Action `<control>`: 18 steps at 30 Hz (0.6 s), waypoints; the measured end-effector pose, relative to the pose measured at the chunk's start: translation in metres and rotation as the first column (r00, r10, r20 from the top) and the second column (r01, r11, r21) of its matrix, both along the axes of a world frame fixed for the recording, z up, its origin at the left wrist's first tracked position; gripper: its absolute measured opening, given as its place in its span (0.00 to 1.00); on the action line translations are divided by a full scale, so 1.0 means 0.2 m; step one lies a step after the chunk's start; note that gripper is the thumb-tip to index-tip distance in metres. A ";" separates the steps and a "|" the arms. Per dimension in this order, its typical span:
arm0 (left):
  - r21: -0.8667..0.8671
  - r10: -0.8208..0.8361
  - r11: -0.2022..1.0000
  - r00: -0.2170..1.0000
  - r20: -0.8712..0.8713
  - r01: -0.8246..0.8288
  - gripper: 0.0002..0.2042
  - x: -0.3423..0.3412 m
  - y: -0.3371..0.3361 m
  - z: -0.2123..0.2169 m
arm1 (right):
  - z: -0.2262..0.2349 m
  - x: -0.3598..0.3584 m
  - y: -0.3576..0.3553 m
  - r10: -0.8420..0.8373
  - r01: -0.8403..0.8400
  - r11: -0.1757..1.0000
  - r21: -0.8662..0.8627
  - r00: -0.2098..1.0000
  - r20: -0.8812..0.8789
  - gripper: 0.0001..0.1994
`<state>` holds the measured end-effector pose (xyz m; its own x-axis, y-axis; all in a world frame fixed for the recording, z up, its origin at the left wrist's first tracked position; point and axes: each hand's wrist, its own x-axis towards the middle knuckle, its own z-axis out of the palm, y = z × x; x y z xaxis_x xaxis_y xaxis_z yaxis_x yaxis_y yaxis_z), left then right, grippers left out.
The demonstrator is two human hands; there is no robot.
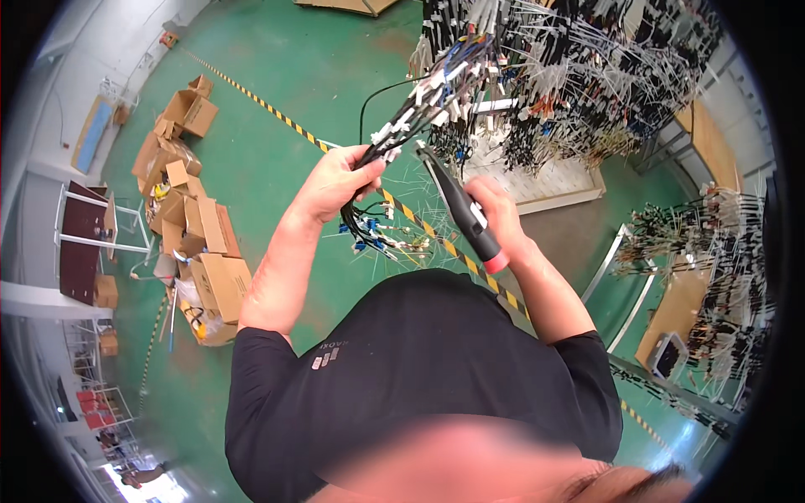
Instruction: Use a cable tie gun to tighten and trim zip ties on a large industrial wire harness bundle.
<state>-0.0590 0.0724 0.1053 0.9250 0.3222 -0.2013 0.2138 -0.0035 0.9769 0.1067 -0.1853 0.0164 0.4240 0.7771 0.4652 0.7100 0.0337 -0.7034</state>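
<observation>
My left hand [335, 180] grips a bundle of thin black wires [401, 126] with white and blue connectors. The bundle runs up toward a board hung with many wire harnesses [570, 75], and its loose ends [377, 235] dangle below my fist. My right hand [501, 214] holds a black cutting tool with a red butt end [465, 214]. Its tip [423, 153] points up at the bundle, just right of my left hand.
A pile of opened cardboard boxes [197, 226] lies on the green floor at left. A yellow-black striped line [277, 113] crosses the floor. More wire harnesses [721, 251] hang on a rack at right. A white pegboard [545, 180] stands under the harnesses.
</observation>
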 end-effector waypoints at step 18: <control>-0.077 0.102 0.992 0.995 0.025 -0.100 0.20 0.03 -0.08 0.00 | 0.12 0.06 0.13 0.631 -0.499 0.766 0.405 0.702 -0.329 0.37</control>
